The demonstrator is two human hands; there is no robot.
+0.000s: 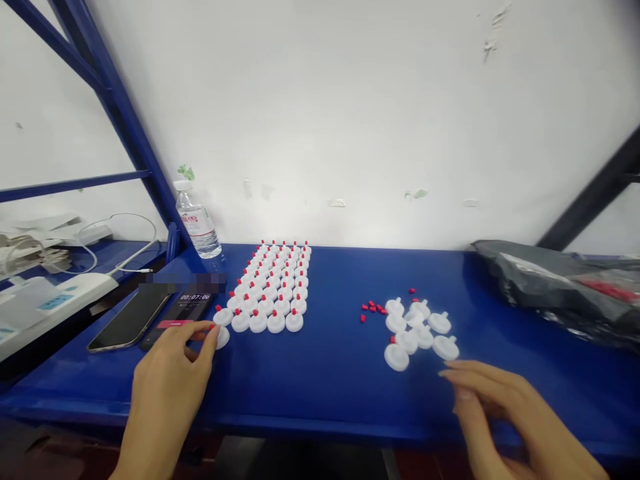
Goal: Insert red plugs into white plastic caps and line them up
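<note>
On the blue table (330,360) stands a tidy block of several white round caps with red tips (273,283). My left hand (167,380) pinches one more white cap (221,337) at the block's near left corner, thumb and finger closed on it. To the right lies a loose heap of white caps (417,330) without tips, with several small red plugs (373,308) scattered beside it. My right hand (505,407) hovers just below that heap, fingers stretched out and holding nothing.
Two phones (150,317) lie at the left, one showing a timer. A water bottle (199,223) stands at the back left by a blue frame post (125,113). A dark plastic bag (555,283) fills the right. A power strip (47,300) and cables sit far left.
</note>
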